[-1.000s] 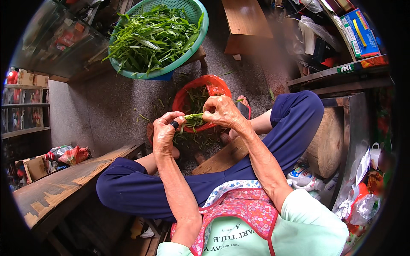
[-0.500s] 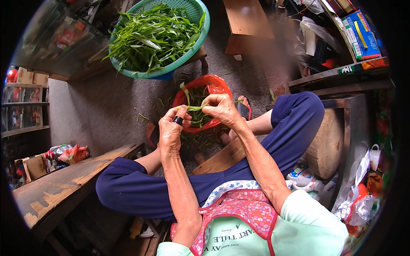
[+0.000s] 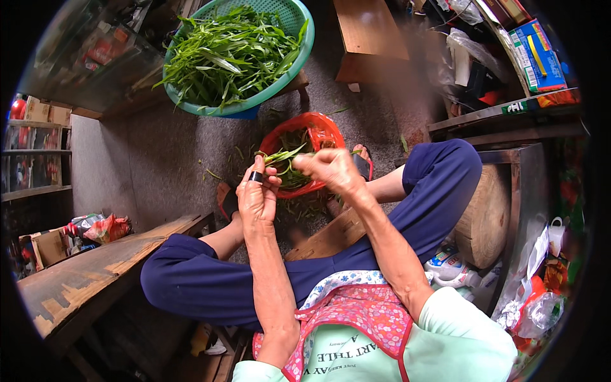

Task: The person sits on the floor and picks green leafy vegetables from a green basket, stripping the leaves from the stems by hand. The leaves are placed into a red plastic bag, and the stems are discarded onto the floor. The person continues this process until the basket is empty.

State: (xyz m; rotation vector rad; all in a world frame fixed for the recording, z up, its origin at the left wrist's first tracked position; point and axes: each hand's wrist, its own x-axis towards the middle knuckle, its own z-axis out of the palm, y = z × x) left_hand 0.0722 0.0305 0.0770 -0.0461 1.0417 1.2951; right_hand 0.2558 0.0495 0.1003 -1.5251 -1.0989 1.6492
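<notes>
Left hand (image 3: 258, 194) in a pinch, right hand (image 3: 334, 172) curled, 2 forearms (image 3: 272, 280) forward

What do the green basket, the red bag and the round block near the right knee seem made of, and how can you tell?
Green basket: probably smooth plastic, given its evenly perforated wall. Red bag: likely thin plastic film, glossy and crinkled. Round block: apparently bare, matt wood, brown with grain-like marks.

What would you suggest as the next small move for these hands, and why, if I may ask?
Probably move the right hand slightly left to pinch the green sprig by its free end: the left hand holds it above the red container, that end pointing toward the right hand, which is close by but too blurred to show whether it grips anything.
</notes>
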